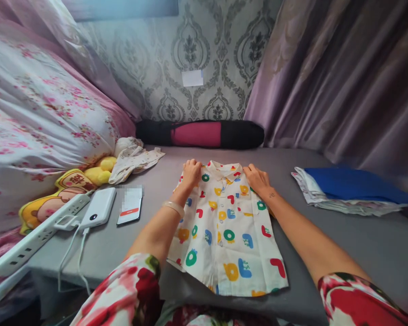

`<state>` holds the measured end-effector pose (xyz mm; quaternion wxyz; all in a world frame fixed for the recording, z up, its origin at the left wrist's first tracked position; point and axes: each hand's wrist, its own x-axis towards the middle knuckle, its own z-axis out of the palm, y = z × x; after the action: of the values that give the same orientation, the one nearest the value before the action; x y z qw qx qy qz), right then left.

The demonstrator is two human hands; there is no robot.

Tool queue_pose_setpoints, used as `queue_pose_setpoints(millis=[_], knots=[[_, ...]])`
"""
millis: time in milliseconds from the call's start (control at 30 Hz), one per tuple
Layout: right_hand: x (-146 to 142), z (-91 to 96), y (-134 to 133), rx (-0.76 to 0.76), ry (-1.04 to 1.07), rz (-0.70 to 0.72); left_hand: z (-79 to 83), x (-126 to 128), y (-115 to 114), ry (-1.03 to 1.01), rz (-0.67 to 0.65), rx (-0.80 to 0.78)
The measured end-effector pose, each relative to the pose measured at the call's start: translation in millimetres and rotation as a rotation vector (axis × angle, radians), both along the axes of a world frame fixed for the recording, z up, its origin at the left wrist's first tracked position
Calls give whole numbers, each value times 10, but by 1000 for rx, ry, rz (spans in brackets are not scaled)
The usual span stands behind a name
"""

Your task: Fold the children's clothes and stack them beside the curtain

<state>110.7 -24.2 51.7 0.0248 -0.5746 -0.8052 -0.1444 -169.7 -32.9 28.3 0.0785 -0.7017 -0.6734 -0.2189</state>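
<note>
A small white collared shirt (pixel 229 222) printed with colourful letters lies spread out, front side up, on the grey surface. Its collar points away from me and its hem is close to my body, over the front edge. My left hand (pixel 191 173) grips the shirt at the left shoulder, fingers closed on the cloth. At the opposite shoulder, my right hand (pixel 256 177) pinches the fabric beside the collar. Both sleeves are partly hidden by my hands and forearms.
Folded clothes with a blue piece on top (pixel 356 186) lie at the right. To the left are a phone (pixel 131 206), a white power bank (pixel 98 207) with cables, a power strip (pixel 41 237), a yellow plush (pixel 68 190) and crumpled cloth (pixel 134 158). A black-and-maroon roll (pixel 197 134) lies at the back.
</note>
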Motion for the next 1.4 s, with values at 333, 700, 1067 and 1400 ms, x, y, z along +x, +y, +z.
queue_pose_setpoints(millis=[333,700,1067,1400], knots=[[-23,-245,437,-84,-15,15,-285,-51,322,89,-7,-53],[16,-343,858,-128,-17,46,-360,-32,735,99,-26,-77],[-18,-349,1008,-249,161,-64,-359,-8,862,122,1,-197],[-131,-333,1062,-276,394,-228,-290,190,940,51,73,-267]])
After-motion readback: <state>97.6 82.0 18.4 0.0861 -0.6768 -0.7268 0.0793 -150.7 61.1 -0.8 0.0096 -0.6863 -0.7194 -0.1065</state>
